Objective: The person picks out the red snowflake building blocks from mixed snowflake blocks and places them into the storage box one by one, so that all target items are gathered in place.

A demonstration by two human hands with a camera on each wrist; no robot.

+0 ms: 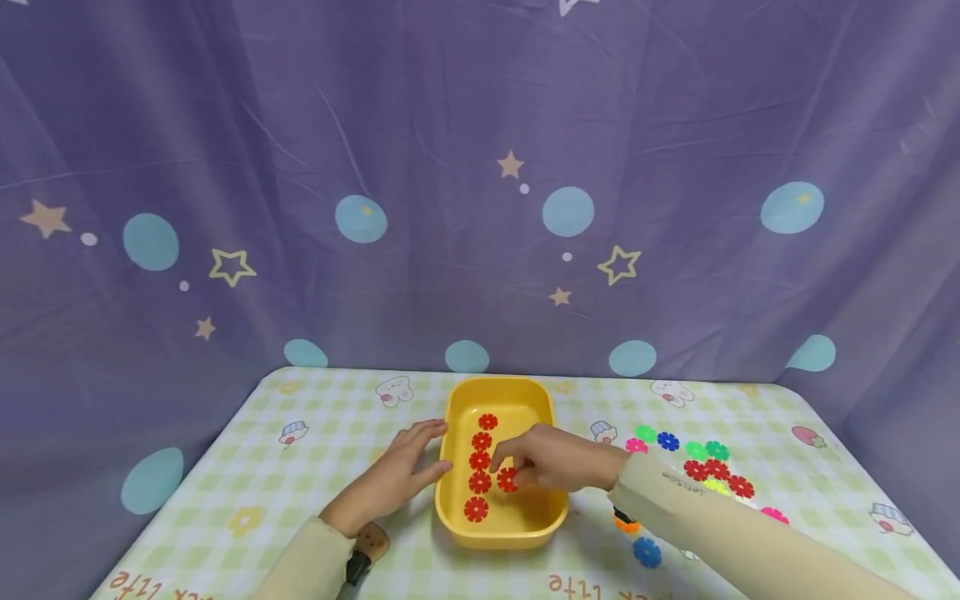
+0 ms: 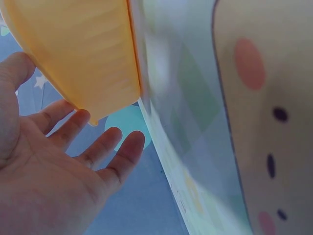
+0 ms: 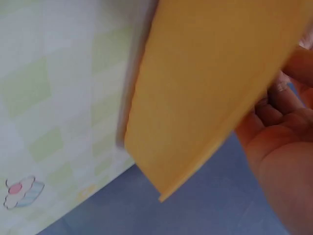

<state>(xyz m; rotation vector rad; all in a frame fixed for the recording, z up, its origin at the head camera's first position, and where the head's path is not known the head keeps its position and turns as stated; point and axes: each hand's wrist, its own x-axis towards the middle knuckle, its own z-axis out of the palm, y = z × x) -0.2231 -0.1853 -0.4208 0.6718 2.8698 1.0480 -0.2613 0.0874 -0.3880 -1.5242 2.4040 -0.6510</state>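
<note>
A yellow plastic tray (image 1: 501,533) stands on the table. Inside it, several red snowflake discs (image 1: 479,460) lie in a column on the left half. My right hand (image 1: 555,457) reaches in over the right rim, thumb and index finger at either side of another red snowflake disc (image 1: 507,480), just right of the column. In the right wrist view, the tray wall hides the fingertips, while the other fingers curl. My left hand (image 1: 390,479) is at the tray's left side, its thumb and fingertips at the rim. Its fingers (image 2: 128,152) are spread and relaxed in the left wrist view.
Loose snowflake discs in several colours lie right of the tray, among them a blue one (image 1: 647,552), a green one (image 1: 695,451) and a red one (image 1: 741,487). My right forearm passes over part of them. A purple curtain (image 1: 450,292) hangs behind the checked tablecloth (image 1: 300,492).
</note>
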